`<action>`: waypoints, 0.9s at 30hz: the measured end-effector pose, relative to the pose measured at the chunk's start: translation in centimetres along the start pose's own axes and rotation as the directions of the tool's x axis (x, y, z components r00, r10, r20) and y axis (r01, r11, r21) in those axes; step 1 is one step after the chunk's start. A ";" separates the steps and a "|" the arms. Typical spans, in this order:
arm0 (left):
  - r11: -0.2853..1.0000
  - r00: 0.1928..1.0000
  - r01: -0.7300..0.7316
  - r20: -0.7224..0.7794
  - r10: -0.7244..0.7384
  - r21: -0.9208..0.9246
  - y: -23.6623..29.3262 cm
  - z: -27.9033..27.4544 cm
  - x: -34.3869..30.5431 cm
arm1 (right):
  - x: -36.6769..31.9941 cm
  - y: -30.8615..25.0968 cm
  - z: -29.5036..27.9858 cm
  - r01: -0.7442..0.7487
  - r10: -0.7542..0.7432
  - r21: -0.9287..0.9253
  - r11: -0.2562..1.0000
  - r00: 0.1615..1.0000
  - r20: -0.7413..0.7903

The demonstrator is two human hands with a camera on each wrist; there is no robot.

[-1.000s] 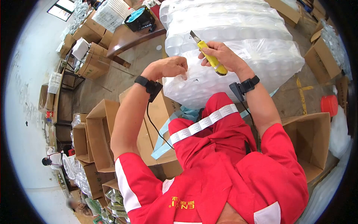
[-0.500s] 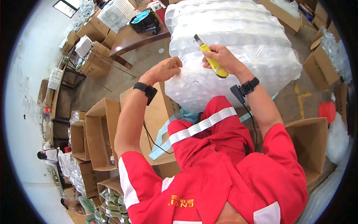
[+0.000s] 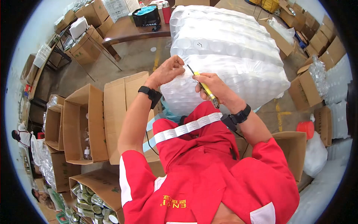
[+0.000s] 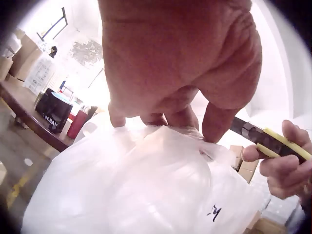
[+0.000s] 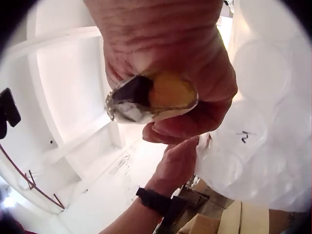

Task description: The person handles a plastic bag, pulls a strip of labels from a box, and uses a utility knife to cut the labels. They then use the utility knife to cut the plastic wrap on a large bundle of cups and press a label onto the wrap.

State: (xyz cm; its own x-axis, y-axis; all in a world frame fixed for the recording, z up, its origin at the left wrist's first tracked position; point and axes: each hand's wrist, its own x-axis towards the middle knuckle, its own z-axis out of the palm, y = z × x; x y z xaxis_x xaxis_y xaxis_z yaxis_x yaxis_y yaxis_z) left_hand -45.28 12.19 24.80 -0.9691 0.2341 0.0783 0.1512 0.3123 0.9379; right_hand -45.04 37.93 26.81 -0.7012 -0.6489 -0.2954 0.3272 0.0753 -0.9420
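Observation:
A large bundle of round clear containers [image 3: 246, 80] in white plastic film stands before the person's knees. At its near left top edge my left hand [image 3: 166, 71] pinches the film [image 4: 161, 146], which rises in a peak to the fingertips in the left wrist view. My right hand [image 3: 216, 87] grips a yellow utility knife [image 3: 204, 87], its dark blade out and pointing toward the left hand. The blade tip is close beside the left fingers. From the right wrist view, only the knife's butt end [image 5: 170, 92] shows below the fist.
Open cardboard boxes [image 3: 69, 123] stand on the left, one with several filled jars [image 3: 93, 203]. Another open box [image 3: 287, 149] is by the right elbow. Behind on the left, a brown table [image 3: 130, 34] bears a black bag [image 3: 146, 18] and red flask [image 3: 166, 13].
The right hand has come lower and closer to the left hand, and the knife has turned so its narrow edge shows. The left hand keeps by the bundle's edge. The head view has shifted.

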 end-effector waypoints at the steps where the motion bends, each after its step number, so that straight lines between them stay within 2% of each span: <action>1: 1.000 1.000 -0.019 -0.014 0.019 0.009 -0.1 0.2 -0.2 | -0.1 -0.1 0.2 0.000 0.000 -0.009 1.000 1.000 -0.001; 3: 0.999 0.999 -0.040 -0.033 0.041 0.017 -0.2 0.4 -0.5 | -0.3 -0.3 0.6 -0.028 0.029 0.075 0.997 1.000 -0.011; 6: 0.999 0.998 -0.037 -0.044 0.038 0.020 -0.6 0.5 -0.6 | -0.1 0.2 0.3 -0.034 0.035 0.073 0.997 0.999 -0.014; 8: 0.992 0.993 -0.098 -0.056 0.103 0.076 -1.3 0.6 -0.4 | -0.2 0.4 0.2 -0.037 0.038 0.086 0.996 0.999 -0.009; 15: 0.986 0.993 -0.095 -0.059 0.104 0.136 -0.6 1.0 -0.7 | -0.1 0.6 0.4 -0.066 0.066 0.135 0.989 0.998 0.003; 18: 0.977 0.990 -0.127 -0.040 0.136 0.168 -0.8 1.1 -0.8 | 0.1 0.6 0.5 -0.074 0.073 0.144 0.987 0.997 0.013; 20: 0.957 0.977 -0.189 -0.059 0.207 0.220 -1.8 1.2 -0.8 | 0.2 0.6 0.6 -0.085 0.084 0.154 0.984 0.996 0.012; 24: 0.960 0.976 -0.197 -0.052 0.211 0.201 -1.1 1.4 -1.4 | 0.8 0.7 0.8 -0.108 0.105 0.177 0.978 0.994 0.023; 27: 0.939 0.964 -0.220 -0.087 0.251 0.264 -0.7 1.7 -1.7 | 0.9 0.6 1.0 -0.142 0.141 0.189 0.972 0.990 0.016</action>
State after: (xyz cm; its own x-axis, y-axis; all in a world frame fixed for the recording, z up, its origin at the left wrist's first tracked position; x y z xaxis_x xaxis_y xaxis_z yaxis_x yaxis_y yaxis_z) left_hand -43.40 13.10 23.42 -0.9133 0.2235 0.3404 0.4071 0.4846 0.7742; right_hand -44.81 36.66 26.13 -0.6375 -0.6441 -0.4227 0.5371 0.0217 -0.8432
